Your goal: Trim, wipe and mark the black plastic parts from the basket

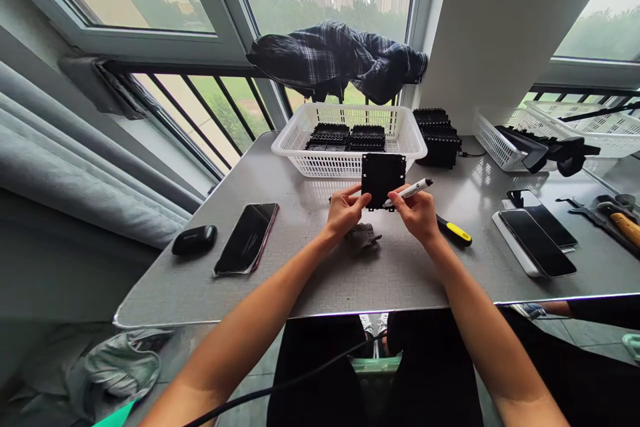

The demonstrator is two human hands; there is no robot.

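Observation:
A flat black plastic panel (383, 177) with small tabs along its edges stands upright above the table in front of me. My left hand (346, 211) pinches its lower left corner between thumb and fingers. In my right hand (416, 211) is a white marker pen (413, 189), slanted with its dark end up to the right. The pen's lower end is at the panel's lower right part. A crumpled grey cloth or glove (365, 237) lies beneath the hands. Beside my right wrist rests a tool with a black and yellow handle (455, 231), partly hidden.
A white basket (295, 159) holding stacked black panels (367, 137) stands behind the hands. More black panels (437, 138) are piled to its right. A phone (247, 239) and black case (195, 240) lie left; phones (538, 242), tools (607, 217) and another basket (500, 143) are right.

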